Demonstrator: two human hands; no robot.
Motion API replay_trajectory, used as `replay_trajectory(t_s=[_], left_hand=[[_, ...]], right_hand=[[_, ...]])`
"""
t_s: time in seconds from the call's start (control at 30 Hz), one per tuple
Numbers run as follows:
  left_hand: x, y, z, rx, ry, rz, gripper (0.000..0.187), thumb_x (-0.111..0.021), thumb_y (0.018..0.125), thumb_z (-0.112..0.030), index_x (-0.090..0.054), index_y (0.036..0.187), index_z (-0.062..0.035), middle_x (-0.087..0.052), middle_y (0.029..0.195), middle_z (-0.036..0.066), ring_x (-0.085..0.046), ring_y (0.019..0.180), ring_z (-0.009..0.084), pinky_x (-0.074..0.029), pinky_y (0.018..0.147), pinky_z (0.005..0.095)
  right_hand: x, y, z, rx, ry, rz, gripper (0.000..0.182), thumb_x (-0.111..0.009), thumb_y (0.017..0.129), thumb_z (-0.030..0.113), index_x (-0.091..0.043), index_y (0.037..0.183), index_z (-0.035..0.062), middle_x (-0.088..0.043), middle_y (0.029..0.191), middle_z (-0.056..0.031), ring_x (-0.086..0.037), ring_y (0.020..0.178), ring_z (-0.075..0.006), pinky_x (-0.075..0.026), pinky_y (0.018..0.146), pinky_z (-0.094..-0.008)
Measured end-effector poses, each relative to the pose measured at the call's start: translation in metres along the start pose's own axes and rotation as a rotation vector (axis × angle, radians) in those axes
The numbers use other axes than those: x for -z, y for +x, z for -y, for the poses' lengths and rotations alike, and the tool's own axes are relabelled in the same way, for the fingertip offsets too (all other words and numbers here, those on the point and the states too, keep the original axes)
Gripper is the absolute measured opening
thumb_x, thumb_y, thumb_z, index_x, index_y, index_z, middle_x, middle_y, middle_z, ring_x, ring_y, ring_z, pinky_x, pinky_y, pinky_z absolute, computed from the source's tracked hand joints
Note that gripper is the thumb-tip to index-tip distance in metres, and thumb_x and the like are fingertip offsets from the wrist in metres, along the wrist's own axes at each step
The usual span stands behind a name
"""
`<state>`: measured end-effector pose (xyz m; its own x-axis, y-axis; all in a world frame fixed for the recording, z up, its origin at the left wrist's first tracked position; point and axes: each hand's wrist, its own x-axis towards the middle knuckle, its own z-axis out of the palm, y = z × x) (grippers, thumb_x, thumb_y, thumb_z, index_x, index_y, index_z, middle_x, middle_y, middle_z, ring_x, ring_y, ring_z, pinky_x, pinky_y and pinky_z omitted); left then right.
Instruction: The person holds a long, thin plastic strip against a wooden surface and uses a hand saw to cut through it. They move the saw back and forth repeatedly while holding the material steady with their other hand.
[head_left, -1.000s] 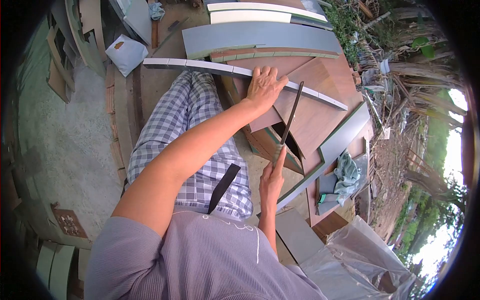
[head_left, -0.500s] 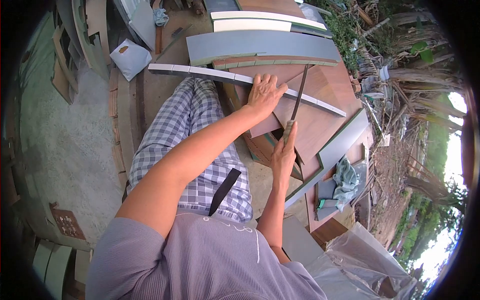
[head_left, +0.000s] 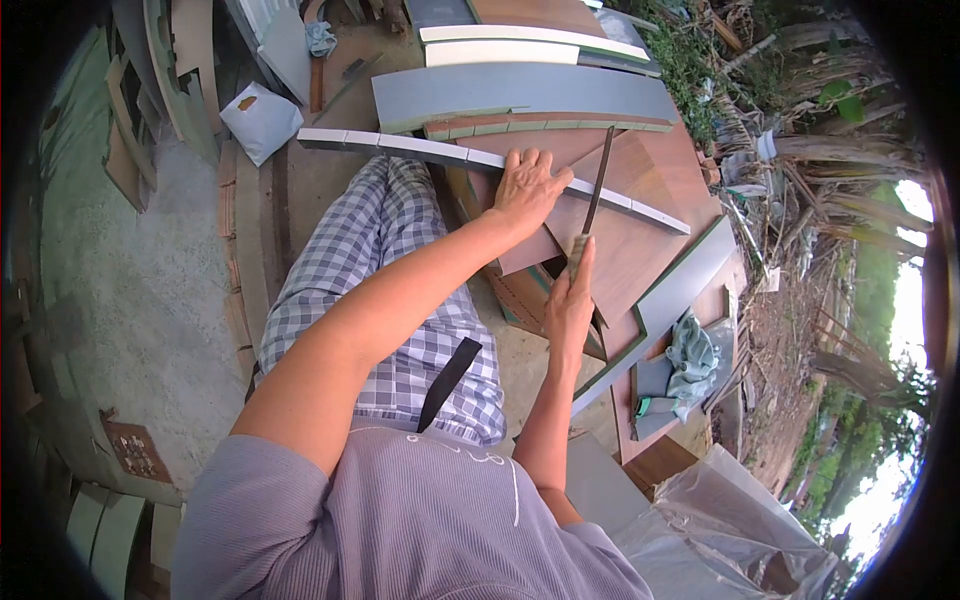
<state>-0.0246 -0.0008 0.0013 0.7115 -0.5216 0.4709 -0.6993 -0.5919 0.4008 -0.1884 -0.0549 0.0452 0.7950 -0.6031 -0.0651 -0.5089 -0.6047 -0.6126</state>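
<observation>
Left hand [head_left: 532,190]: fingers clamped on long white-topped segmented strip [head_left: 420,148], left end overhanging brown wooden tabletop [head_left: 625,250]. Right hand [head_left: 570,300]: fingers closed round long dark narrow tool [head_left: 600,185], crossing strip near its right end.

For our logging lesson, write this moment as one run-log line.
left hand: holding pale strip | right hand: gripping dark tool, crossing strip | below: brown panel

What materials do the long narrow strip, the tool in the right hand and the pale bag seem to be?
The narrow strip: probably wood or board, matt; pale edge with cross lines, dark side.
The tool: likely dark, dull metal, from its thin straight shape; handle material unclear.
The pale bag: probably plastic, slightly shiny, with creases.
</observation>
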Motion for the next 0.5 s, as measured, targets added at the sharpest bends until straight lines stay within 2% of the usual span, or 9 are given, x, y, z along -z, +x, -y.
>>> replay_trajectory(t_s=[0.1,0.2,0.27,0.3,0.37,0.5], left_hand=[[0.001,0.000,-0.001,0.006,0.013,-0.003,0.020,-0.060,0.082,-0.011,-0.063,0.101,-0.0140,-0.052,0.090,0.009,-0.050,0.093,0.0252,-0.034,0.081,0.0406],[-0.001,0.000,-0.002,0.019,-0.001,0.002,0.019,-0.060,0.082,-0.011,-0.063,0.101,-0.0141,-0.052,0.089,0.009,-0.050,0.092,0.0253,-0.034,0.081,0.0408],[0.000,-0.001,-0.003,0.029,0.019,0.015,0.019,-0.059,0.083,-0.010,-0.063,0.101,-0.0142,-0.053,0.090,0.009,-0.050,0.094,0.0253,-0.034,0.082,0.0408],[0.000,-0.001,-0.003,0.028,0.014,0.024,0.019,-0.059,0.083,-0.010,-0.063,0.101,-0.0142,-0.053,0.090,0.009,-0.050,0.094,0.0253,-0.034,0.082,0.0408],[-0.001,0.000,-0.003,0.031,-0.003,0.019,0.020,-0.059,0.083,-0.010,-0.062,0.102,-0.0144,-0.053,0.091,0.008,-0.051,0.095,0.0250,-0.034,0.082,0.0408],[0.000,0.001,-0.003,0.011,-0.034,-0.014,0.017,-0.052,0.084,-0.007,-0.063,0.096,-0.0126,-0.056,0.089,0.009,-0.052,0.093,0.0246,-0.034,0.082,0.0406]], right_hand=[[-0.002,0.010,0.002,0.070,0.035,-0.039,0.061,-0.042,0.095,0.008,-0.019,0.151,0.0207,-0.059,0.074,-0.0200,-0.053,0.054,-0.0240,-0.045,0.057,-0.0359],[-0.002,-0.016,-0.004,0.005,0.013,-0.020,0.062,-0.042,0.095,0.006,-0.019,0.151,0.0206,-0.058,0.075,-0.0205,-0.052,0.055,-0.0237,-0.046,0.057,-0.0345],[-0.006,-0.045,-0.022,0.045,0.009,-0.026,0.062,-0.042,0.095,0.006,-0.018,0.151,0.0210,-0.056,0.071,-0.0200,-0.050,0.054,-0.0232,-0.044,0.055,-0.0316],[-0.003,-0.059,-0.021,0.035,0.006,-0.025,0.062,-0.042,0.095,0.006,-0.018,0.151,0.0210,-0.056,0.071,-0.0200,-0.050,0.054,-0.0232,-0.044,0.055,-0.0316],[0.004,-0.081,-0.014,-0.174,-0.025,0.090,0.063,-0.042,0.095,0.006,-0.017,0.151,0.0211,-0.054,0.068,-0.0185,-0.049,0.052,-0.0223,-0.042,0.055,-0.0293],[0.005,-0.071,-0.016,-0.127,0.007,0.051,0.063,-0.042,0.095,0.006,-0.017,0.151,0.0217,-0.055,0.069,-0.0189,-0.048,0.053,-0.0217,-0.042,0.055,-0.0296]])
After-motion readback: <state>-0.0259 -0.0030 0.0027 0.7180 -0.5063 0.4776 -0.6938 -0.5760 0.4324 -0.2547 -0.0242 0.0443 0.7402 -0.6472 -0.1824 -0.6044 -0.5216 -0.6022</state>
